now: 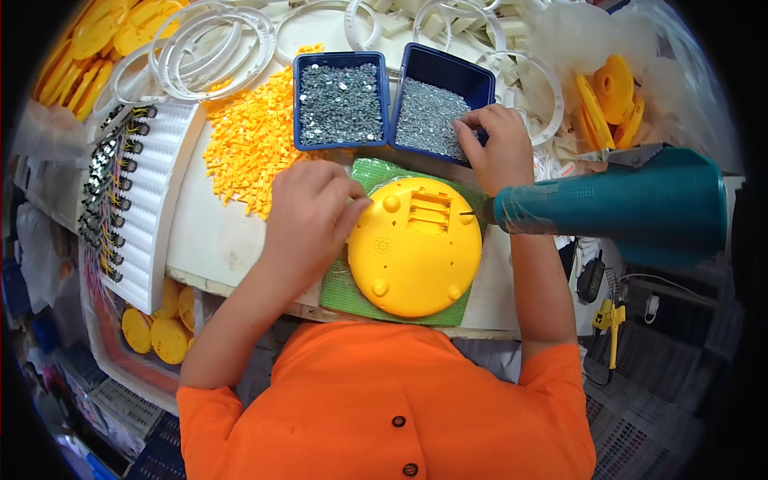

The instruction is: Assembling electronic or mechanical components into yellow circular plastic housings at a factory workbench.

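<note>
A round yellow plastic housing (414, 248) lies face down on a green mesh mat (340, 296) at the bench's front edge. My left hand (310, 210) rests on the housing's left rim, fingers curled and pinched against it. My right hand (498, 146) reaches into the right blue bin (448, 72), fingertips closed in the small silver screws (428, 120). A teal electric screwdriver (616, 206) hangs at the right, held by no hand, its bit touching the housing's upper right edge.
A second blue bin (340, 100) of silver washers stands left of the first. A heap of small orange parts (248, 140) lies beside it. White plastic rings (212, 48) lie behind, a white tray with wired parts (132, 184) at left, yellow discs (608, 96) at right.
</note>
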Demonstrator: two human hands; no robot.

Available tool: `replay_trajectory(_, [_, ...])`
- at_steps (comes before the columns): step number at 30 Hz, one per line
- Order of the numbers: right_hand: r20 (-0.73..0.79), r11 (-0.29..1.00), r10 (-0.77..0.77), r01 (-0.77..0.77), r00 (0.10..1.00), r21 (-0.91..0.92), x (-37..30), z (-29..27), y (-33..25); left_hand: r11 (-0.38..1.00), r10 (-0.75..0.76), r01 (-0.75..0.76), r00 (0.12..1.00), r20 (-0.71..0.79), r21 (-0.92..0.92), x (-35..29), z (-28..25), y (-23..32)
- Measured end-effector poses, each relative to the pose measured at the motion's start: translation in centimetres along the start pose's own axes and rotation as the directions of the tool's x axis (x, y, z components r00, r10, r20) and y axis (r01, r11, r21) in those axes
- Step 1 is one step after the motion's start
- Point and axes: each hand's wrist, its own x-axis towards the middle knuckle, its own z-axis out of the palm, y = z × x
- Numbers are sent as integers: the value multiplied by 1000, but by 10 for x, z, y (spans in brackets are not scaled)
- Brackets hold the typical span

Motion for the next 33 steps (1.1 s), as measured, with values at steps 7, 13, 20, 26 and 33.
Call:
replay_trajectory(7, [43, 866, 300, -291, 953, 407, -77, -29, -26, 975, 29, 0, 991, 128, -220, -13, -3, 25])
replay_trajectory(13, [64, 970, 27, -41, 998, 239, -125, -38, -55, 965, 0, 38, 989, 149, -259, -20, -4, 26])
replay_trajectory(20, [4, 988, 34, -34, 999, 150, -131, -32, -57, 971, 41, -10, 991, 128, -237, -25, -4, 28])
replay_trajectory(26, [99, 983, 15, -33, 995, 180, -114, -48, -49, 963, 224, -198, 965, 135, -181, -32, -2, 27])
replay_trajectory(33, [7, 983, -17, 16, 1000, 182, -43, -24, -23, 955, 276, -251, 948, 162, -158, -37, -4, 24])
